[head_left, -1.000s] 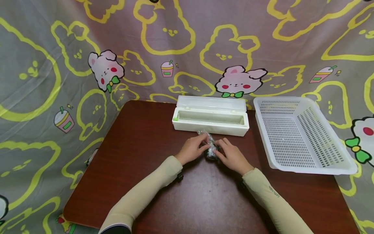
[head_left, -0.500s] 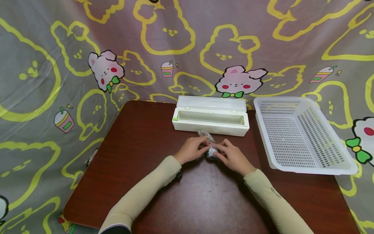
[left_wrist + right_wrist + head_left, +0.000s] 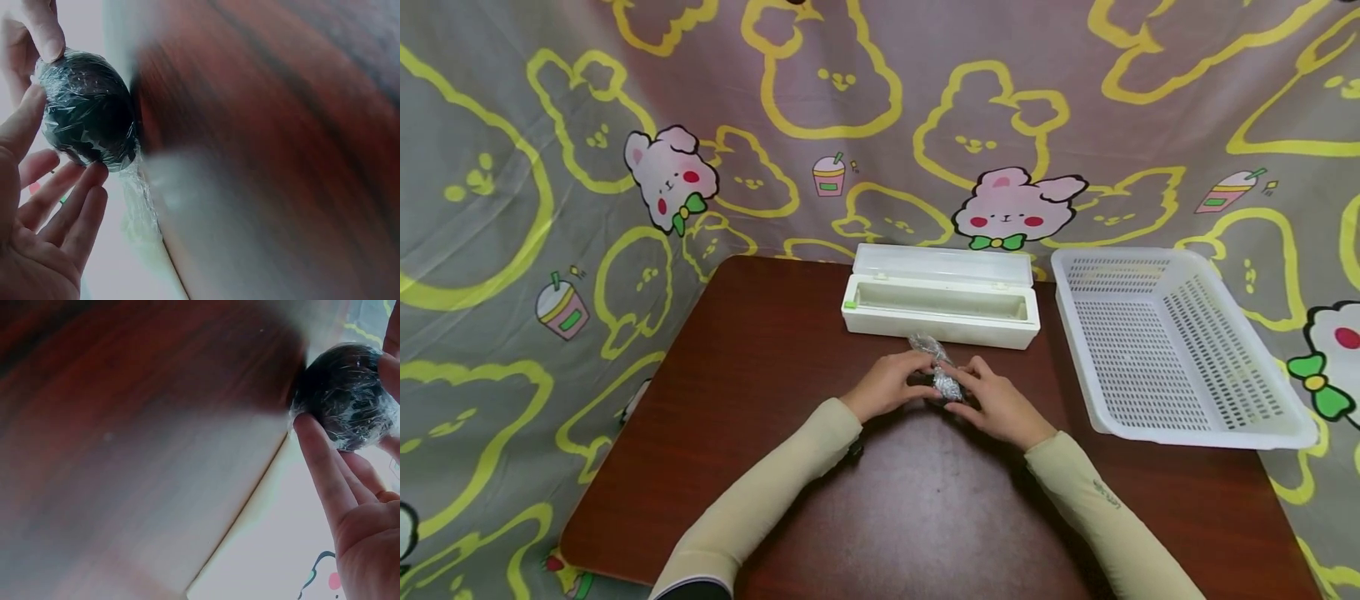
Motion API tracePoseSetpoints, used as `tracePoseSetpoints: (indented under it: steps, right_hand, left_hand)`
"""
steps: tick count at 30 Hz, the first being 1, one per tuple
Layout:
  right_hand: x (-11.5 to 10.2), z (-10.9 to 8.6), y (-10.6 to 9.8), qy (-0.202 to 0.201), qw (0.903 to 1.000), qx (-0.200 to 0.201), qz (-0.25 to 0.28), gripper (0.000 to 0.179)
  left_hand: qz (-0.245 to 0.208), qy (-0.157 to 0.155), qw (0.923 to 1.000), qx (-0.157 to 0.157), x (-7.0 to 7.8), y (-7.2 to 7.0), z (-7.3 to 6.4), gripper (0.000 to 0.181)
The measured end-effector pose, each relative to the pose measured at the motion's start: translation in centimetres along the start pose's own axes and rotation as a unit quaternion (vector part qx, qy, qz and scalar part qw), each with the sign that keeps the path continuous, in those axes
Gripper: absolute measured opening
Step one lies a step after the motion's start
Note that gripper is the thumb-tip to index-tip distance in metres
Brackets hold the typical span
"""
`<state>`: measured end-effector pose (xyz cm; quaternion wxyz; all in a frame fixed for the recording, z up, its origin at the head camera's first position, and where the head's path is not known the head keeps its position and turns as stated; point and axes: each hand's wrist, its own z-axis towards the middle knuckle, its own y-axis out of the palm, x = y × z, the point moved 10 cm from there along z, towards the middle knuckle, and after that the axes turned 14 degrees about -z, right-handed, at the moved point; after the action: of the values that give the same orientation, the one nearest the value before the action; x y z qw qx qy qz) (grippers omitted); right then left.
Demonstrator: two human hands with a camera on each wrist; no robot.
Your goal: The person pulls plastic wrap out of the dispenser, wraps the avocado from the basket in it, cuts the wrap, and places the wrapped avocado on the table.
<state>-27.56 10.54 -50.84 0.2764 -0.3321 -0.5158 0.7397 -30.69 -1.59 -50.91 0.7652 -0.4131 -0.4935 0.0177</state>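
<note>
A dark, rounded object (image 3: 948,387) wrapped in crinkled clear cling film rests low at the table's middle; what it is under the film I cannot tell. Its dark surface shows in the left wrist view (image 3: 87,112) and the right wrist view (image 3: 342,394). My left hand (image 3: 889,386) holds its left side between thumb and fingers. From the right, my right hand (image 3: 1002,406) grips it, thumb at the near side and fingers over the top. A loose tail of cling film (image 3: 927,343) sticks out behind it, towards the white box.
Just behind my hands stands a long white box (image 3: 940,327) with its lid (image 3: 942,265) raised and a trough inside. A white perforated basket (image 3: 1081,367) sits at the right. A patterned cloth (image 3: 880,100) hangs behind the brown table (image 3: 737,375).
The wrapped object has turned a little between my hands, and its dark side shows more at the left. My right thumb has shifted lower and nearer. The box and basket stay put.
</note>
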Motion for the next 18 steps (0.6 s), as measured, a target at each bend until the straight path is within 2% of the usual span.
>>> tracePoseSetpoints:
  steps: [5, 14, 18]
  right_hand:
    - [0.00, -0.05, 0.03, -0.007, 1.0000, 0.004, -0.005, 0.069]
    - [-0.03, -0.01, 0.10, -0.016, 0.9998, 0.007, 0.006, 0.064]
    - [0.04, -0.01, 0.28, -0.017, 0.9998, 0.001, 0.011, 0.064]
  left_hand:
    - [-0.002, -0.011, 0.9999, -0.003, -0.19, -0.01, -0.03, 0.038]
    - [-0.004, -0.010, 0.9999, -0.007, -0.29, -0.07, -0.10, 0.034]
    - [-0.006, -0.019, 0.9997, -0.014, -0.51, 0.06, -0.35, 0.041]
